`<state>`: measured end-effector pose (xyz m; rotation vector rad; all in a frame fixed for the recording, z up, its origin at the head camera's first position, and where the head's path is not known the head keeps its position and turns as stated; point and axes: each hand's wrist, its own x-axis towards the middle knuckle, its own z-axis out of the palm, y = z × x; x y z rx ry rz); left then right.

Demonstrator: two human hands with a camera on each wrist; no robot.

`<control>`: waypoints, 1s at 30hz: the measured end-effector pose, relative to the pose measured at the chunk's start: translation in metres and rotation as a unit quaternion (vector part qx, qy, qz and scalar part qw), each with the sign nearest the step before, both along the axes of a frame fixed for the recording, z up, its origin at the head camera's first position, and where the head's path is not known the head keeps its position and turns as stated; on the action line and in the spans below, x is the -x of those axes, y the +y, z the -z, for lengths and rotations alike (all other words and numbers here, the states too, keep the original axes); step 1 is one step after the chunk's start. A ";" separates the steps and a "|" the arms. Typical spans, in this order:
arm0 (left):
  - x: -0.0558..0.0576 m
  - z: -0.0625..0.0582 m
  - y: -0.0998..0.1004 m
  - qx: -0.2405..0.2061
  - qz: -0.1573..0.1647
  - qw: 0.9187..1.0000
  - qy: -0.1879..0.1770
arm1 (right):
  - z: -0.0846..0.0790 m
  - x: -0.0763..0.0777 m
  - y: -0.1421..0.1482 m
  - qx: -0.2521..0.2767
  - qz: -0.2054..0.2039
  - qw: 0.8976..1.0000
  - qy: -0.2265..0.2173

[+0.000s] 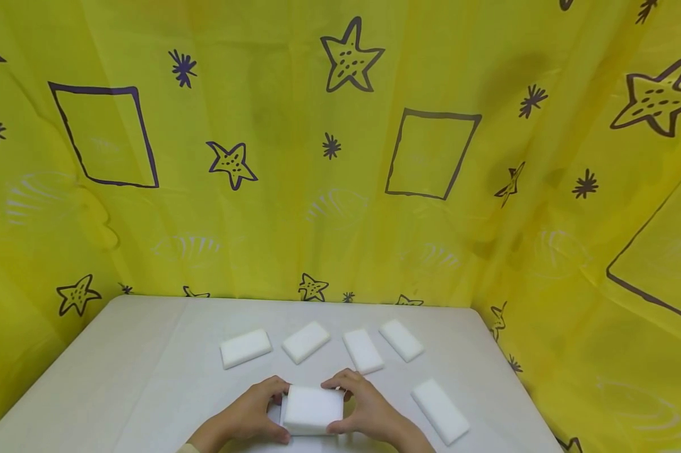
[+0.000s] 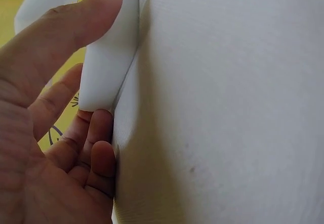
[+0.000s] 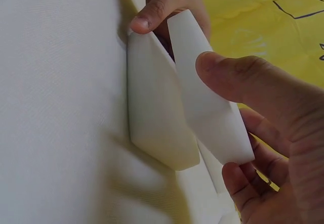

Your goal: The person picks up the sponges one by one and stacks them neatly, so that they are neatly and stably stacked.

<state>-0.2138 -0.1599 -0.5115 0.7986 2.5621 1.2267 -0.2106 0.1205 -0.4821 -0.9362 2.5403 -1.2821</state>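
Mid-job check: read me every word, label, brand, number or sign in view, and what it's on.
None: no readable text anywhere.
Yellow curtain: only drawings, such as stars, starbursts, shells and four-sided outlines.
Upper white block and lower white block: no print on the sides shown.
Five other white blocks: none visible.
Table: none visible.

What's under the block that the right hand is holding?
A lower block, gripped by the left hand, with the table beneath. The top block covers most of its upper face, so I can't see that part.
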 end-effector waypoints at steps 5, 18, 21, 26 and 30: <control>0.000 0.000 0.000 -0.003 0.000 1.000 -0.002 | 0.002 0.000 -0.002 0.007 0.000 1.000 -0.001; -0.002 -0.003 0.001 0.002 0.005 1.000 -0.003 | 0.006 0.001 -0.004 0.015 -0.005 1.000 -0.006; -0.001 -0.002 0.001 0.000 0.004 1.000 -0.001 | 0.006 0.001 -0.005 0.011 -0.002 1.000 -0.007; -0.001 -0.001 0.000 -0.006 0.005 1.000 -0.001 | 0.006 0.002 -0.006 0.007 0.004 1.000 -0.016; -0.002 0.000 -0.001 -0.008 0.006 1.000 -0.004 | 0.008 0.003 -0.007 0.002 0.005 1.000 -0.018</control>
